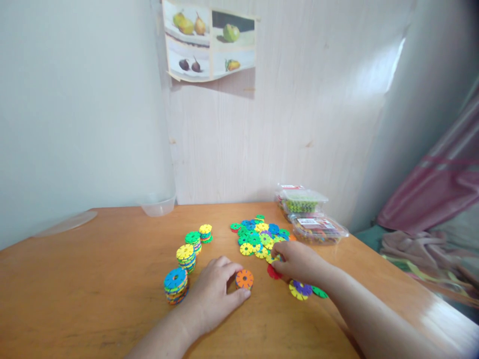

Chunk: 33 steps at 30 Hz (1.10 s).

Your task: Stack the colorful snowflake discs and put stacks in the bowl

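My left hand (219, 286) curls around a short stack of notched plastic discs (244, 279) with an orange one on top, its thumb and fingers against the sides. At the near edge of a loose pile of green, blue and yellow discs (253, 238), my right hand (290, 257) closes thumb and fingers on a yellow notched disc (273, 259); the fingers partly hide it. Just under that thumb lies a red disc (274, 272). Left of my left hand, several stacks run back in a row, from a blue-topped stack (175, 284) to a small yellow-topped stack (205, 230).
Loose yellow and purple discs (300, 289) and a green disc (320, 292) lie by my right forearm. Clear lidded boxes (318, 228) stand at the back right. A clear plastic bowl (157, 205) and a flat translucent lid (67, 223) sit at the back left, near the wall.
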Each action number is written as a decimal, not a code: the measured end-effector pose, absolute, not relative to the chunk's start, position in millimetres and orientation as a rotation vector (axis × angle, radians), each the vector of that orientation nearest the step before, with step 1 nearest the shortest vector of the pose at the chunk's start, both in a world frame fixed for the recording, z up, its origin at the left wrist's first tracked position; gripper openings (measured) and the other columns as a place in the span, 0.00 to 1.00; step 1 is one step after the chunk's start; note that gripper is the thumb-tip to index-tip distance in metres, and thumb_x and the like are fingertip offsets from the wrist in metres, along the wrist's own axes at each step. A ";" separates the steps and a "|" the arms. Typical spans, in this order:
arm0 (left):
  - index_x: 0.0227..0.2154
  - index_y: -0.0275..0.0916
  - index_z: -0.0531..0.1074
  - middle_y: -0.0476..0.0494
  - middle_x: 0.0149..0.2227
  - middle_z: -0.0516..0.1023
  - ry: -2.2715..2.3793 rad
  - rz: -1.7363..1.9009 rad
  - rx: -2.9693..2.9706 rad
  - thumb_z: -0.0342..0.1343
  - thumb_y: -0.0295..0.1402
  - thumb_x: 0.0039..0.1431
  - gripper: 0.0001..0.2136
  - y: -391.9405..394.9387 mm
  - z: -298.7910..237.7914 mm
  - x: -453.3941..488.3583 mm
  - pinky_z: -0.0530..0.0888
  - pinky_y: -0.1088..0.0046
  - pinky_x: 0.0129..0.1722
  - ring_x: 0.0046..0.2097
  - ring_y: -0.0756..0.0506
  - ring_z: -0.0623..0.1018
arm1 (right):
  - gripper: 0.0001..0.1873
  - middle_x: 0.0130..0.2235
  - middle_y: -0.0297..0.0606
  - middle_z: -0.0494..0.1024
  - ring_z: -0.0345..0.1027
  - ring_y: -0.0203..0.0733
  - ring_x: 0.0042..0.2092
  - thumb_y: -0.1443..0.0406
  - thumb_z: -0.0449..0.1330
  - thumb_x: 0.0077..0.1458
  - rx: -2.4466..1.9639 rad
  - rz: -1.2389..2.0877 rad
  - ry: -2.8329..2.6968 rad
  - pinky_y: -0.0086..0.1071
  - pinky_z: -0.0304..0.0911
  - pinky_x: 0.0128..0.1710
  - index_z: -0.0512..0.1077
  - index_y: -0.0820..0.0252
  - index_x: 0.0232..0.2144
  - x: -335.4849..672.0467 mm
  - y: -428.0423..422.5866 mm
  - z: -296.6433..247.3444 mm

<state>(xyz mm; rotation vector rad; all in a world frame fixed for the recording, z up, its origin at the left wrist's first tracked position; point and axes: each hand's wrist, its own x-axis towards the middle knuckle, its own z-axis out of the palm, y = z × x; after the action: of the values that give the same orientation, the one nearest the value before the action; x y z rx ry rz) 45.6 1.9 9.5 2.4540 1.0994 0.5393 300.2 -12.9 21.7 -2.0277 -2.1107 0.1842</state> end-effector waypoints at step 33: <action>0.39 0.43 0.74 0.45 0.40 0.72 1.094 0.584 2.459 0.61 0.45 0.54 0.14 2.6 4.8 44.6 0.66 0.69 0.41 0.45 0.42 0.72 | 0.08 0.21 0.29 0.72 0.65 0.32 0.22 0.60 0.56 0.54 -1.569 1.055 -1.536 0.23 0.57 0.21 0.68 0.60 0.30 269.4 -12.1 10.1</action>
<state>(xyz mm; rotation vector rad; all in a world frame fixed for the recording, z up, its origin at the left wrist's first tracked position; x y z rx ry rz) 44.6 2.6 4.8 2.4595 1.0945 0.5839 269.4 -12.1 10.1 -1.5688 -1.5361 1.0548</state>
